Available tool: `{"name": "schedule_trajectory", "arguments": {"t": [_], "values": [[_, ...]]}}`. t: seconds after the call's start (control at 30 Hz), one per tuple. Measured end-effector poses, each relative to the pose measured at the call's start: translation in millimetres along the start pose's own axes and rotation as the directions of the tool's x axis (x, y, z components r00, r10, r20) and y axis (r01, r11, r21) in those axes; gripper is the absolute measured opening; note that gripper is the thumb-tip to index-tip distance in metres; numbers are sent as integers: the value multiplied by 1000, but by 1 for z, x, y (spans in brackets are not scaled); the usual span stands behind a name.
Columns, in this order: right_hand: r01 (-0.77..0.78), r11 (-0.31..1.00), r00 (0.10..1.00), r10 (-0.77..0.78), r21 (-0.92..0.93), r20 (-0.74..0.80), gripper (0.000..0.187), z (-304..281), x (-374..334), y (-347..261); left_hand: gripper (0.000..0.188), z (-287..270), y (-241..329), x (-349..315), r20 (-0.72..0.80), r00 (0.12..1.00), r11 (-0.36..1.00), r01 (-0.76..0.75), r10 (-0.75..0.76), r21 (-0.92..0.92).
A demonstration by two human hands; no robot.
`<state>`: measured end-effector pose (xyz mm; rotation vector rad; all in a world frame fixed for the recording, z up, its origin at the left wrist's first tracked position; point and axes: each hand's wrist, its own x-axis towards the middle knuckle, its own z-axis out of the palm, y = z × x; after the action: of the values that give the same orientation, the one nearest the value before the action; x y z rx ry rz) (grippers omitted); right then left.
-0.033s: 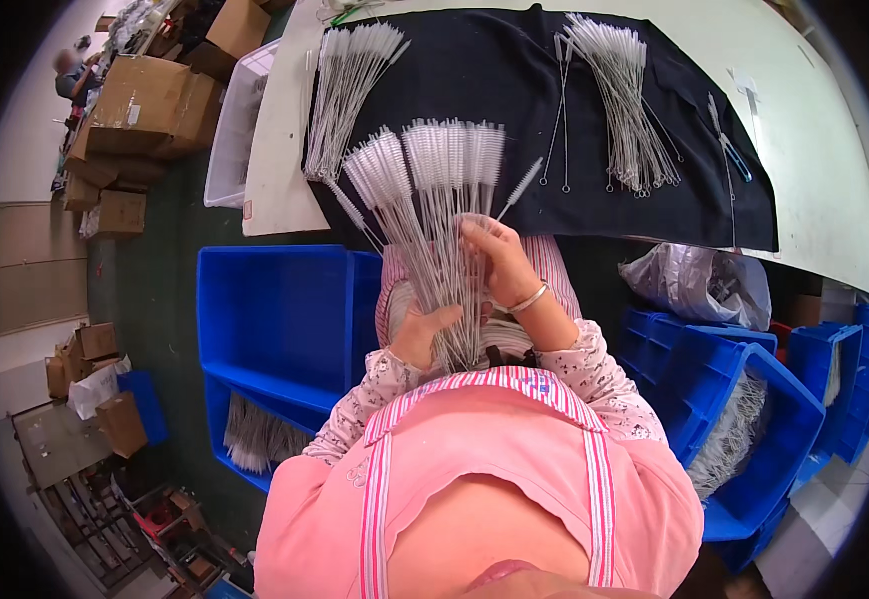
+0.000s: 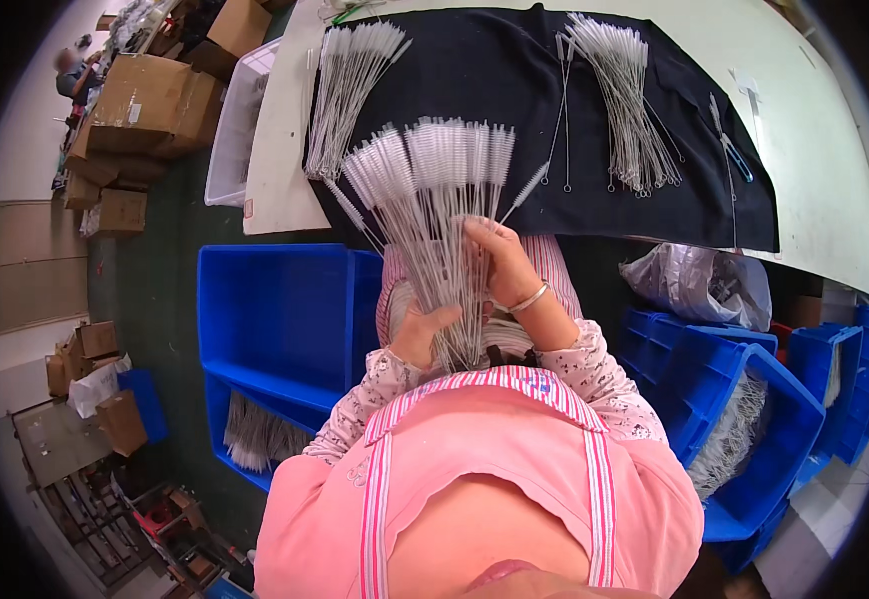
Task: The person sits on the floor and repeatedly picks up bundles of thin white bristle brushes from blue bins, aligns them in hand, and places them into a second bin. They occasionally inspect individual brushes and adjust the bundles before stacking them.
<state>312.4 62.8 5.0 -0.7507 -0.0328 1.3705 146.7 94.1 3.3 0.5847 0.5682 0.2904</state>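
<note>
A fanned bundle of straw brushes (image 2: 459,160) with white bristle heads and thin wire stems rises over my lap. My left hand (image 2: 423,334) is closed round the lower stems. Higher up, my right hand (image 2: 494,255) pinches stems on the bundle's right side, its thumb in front and the other fingers partly hidden. One brush leans out at each side of the fan. On the dark cloth (image 2: 464,60) lie a brush pile (image 2: 350,100) at left and another brush pile (image 2: 626,110) at right, with a few single brushes (image 2: 562,110) beside the right one.
Blue-handled pliers (image 2: 734,155) rest near the cloth's right edge. A blue bin (image 2: 275,314) stands at my left, above another holding brushes (image 2: 260,434). Blue bins (image 2: 754,399) with wire brushes and a plastic bag (image 2: 699,285) are at my right. Cardboard boxes (image 2: 140,110) are stacked far left.
The brush heads on the right side of the fan have spread slightly to the right. My right hand has shifted very little; my left hand stays in place.
</note>
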Motion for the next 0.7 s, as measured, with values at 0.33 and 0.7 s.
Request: {"name": "schedule_trajectory", "arguments": {"t": [0.33,0.7], "values": [[-71,976,989,41,208,143,41,-6,-1,4,48,6,2,-2,-16,998,997,-54,55,48],[-205,978,721,170,-27,672,90,1,13,-18,39,1,14,37,463,849,922,69,-255,381]]}}
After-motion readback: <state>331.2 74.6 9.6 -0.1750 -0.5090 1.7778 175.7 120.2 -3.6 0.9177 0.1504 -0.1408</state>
